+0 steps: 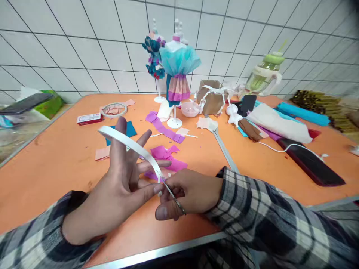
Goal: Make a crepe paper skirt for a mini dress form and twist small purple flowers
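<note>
A narrow white band of tape [131,145] arcs from the raised index finger of my left hand [114,190] down to its thumb. The band looks like part of a tape roll. My left thumb reaches the low end of the tape, while the other fingers are spread behind it. In my right hand [190,190] is a small pair of scissors [175,200], its blades at the tape's lower end beside the left thumb. Fingers hide most of the handles. Just beyond both hands lie crumpled magenta paper pieces [178,164].
Dress stands with a turquoise skirt [179,59] and blue ruffles [154,56] rise at the back. A clear tape roll [113,110], small box [89,118], purple strip [165,129], metal ruler [226,151], brown bag [211,97], green-lidded jug [263,73] and dark phone-like case [310,161] surround them.
</note>
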A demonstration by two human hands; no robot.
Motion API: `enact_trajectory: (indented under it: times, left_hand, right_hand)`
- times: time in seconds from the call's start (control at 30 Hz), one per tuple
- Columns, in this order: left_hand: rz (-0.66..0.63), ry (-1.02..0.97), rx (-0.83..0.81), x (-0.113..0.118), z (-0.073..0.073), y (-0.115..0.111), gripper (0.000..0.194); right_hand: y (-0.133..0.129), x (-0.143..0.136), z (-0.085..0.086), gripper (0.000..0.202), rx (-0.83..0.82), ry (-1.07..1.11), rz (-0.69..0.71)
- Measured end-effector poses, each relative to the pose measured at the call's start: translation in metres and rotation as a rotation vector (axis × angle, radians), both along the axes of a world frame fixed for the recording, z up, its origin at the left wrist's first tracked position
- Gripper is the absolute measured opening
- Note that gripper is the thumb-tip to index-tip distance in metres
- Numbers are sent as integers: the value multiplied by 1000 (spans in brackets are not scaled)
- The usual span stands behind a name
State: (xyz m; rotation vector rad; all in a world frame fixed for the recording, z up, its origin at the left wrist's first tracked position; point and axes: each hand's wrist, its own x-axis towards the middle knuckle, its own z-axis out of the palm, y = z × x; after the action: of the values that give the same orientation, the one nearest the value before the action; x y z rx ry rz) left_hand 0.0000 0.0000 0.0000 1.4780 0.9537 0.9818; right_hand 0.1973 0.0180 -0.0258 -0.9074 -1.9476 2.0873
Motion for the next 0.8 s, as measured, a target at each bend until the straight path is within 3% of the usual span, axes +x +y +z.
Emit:
enact_trajectory:
  times: [0.47, 0.67, 0.8]
  left_hand:
    - [119, -1, -42, 1, 4, 2, 130]
    - [101, -18, 12, -7, 1, 7, 127]
    - [95, -59, -48, -12, 3, 9, 127]
  right_hand:
    - [-1, -4, 3, 42, 57, -69, -71]
    - [3, 9, 19, 44, -89, -4, 42]
    - [5, 11, 27, 45, -183, 25, 76]
